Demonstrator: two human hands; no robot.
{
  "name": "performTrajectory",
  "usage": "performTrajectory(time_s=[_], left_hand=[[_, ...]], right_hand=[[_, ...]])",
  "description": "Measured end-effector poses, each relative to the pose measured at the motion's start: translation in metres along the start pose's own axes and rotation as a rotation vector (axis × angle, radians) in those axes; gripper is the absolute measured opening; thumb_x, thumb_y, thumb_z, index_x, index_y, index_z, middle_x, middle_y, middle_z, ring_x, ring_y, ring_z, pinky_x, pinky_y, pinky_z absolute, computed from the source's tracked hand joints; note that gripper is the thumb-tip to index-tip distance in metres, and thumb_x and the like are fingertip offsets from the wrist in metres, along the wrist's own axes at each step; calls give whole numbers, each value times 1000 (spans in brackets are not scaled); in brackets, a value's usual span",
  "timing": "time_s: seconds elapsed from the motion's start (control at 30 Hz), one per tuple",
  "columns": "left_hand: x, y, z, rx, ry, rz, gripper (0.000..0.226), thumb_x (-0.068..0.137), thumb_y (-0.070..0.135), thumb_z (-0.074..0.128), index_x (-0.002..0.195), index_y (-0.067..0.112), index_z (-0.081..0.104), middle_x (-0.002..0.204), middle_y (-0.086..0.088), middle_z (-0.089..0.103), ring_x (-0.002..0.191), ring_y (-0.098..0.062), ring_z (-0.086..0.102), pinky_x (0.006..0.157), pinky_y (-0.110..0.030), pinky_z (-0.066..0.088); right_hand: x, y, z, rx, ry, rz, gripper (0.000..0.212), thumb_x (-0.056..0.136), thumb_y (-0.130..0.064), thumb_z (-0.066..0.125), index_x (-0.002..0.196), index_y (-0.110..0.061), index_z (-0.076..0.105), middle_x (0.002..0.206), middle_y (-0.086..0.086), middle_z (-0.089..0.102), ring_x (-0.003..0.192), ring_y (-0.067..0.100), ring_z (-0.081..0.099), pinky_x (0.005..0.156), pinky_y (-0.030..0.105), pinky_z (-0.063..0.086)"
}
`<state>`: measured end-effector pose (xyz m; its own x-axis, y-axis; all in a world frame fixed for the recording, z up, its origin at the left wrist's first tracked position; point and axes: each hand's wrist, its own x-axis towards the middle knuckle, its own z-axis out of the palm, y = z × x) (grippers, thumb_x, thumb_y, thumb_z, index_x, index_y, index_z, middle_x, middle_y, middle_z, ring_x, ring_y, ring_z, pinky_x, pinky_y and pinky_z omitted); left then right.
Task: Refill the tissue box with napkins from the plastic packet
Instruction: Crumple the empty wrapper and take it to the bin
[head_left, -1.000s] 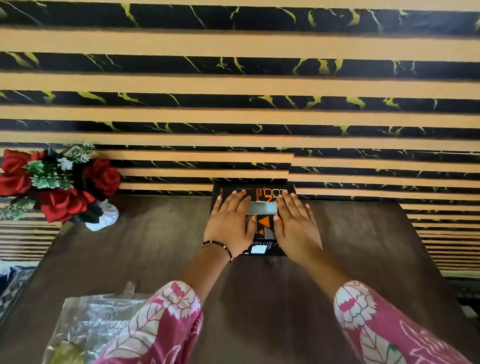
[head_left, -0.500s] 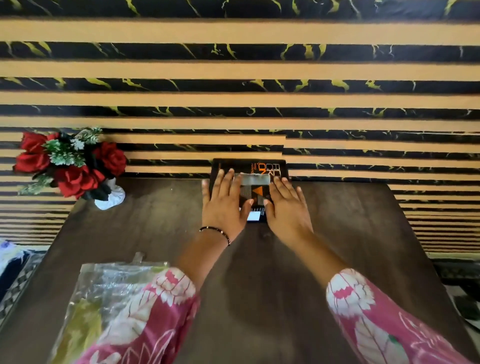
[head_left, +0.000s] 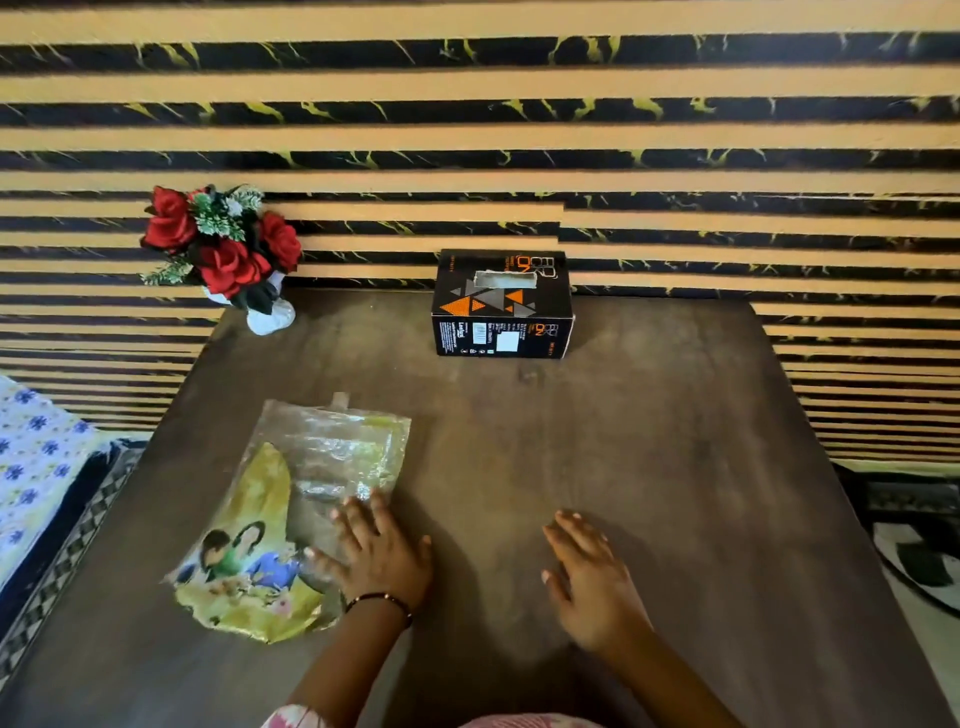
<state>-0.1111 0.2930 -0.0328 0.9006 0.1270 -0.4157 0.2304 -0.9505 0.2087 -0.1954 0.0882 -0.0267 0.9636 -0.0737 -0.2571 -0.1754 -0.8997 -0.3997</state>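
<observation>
A black tissue box (head_left: 501, 306) with orange and grey triangles stands at the far edge of the dark wooden table (head_left: 649, 467), its top slot showing a pale opening. A flat, clear plastic packet (head_left: 291, 514) with a yellow printed picture lies at the near left. My left hand (head_left: 376, 556) rests flat with spread fingers on the packet's right edge. My right hand (head_left: 589, 577) lies open on the bare table to the right, holding nothing. Both hands are well short of the box.
A white vase of red roses (head_left: 228, 254) stands at the table's far left corner. A striped black-and-tan wall (head_left: 519, 130) runs right behind the table. A blue-flowered cloth (head_left: 31, 467) lies beyond the left edge.
Both hands have left the top of the tissue box and drawn back to the near side. The left hand now lies on the packet, and the box stands alone by the wall.
</observation>
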Motion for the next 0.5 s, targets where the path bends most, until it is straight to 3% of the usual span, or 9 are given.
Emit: performTrajectory(time_s=[0.07,0.13,0.3,0.4,0.5], left_hand=[[-11,20,10,-8,-56,113,85,87,50,43,145,17,-9,157,-11,-8,144,-32,-7,111,-65,5],[-25,44,23,4,-124,265,87,83,55,42,146,19,-7,157,-10,-6,144,-31,-3,112,-60,11],[-58,88,38,16,-268,704,106,55,67,13,146,15,2,156,-14,7,144,-29,8,117,-47,15],[-45,81,20,-6,-84,693,90,68,61,19,146,17,9,156,-8,8,144,-28,4,115,-51,14],[-12,52,-3,-38,125,436,74,82,48,45,144,21,15,156,-7,9,144,-29,2,116,-54,7]], right_hand=[[-3,11,-6,87,3,57,52,94,-31,42,143,-18,31,156,2,22,145,18,16,117,31,16],[-6,21,-10,211,38,146,52,93,-28,46,142,-20,33,154,3,28,142,19,23,115,28,20],[-19,29,-17,388,175,289,54,88,-17,55,139,-13,38,143,10,42,131,26,40,110,30,30],[-20,31,-21,411,219,323,63,87,-17,55,143,-11,28,149,11,33,138,26,30,112,30,25],[-15,31,-24,396,180,334,71,88,-24,56,147,-12,17,156,8,18,144,25,17,115,31,18]])
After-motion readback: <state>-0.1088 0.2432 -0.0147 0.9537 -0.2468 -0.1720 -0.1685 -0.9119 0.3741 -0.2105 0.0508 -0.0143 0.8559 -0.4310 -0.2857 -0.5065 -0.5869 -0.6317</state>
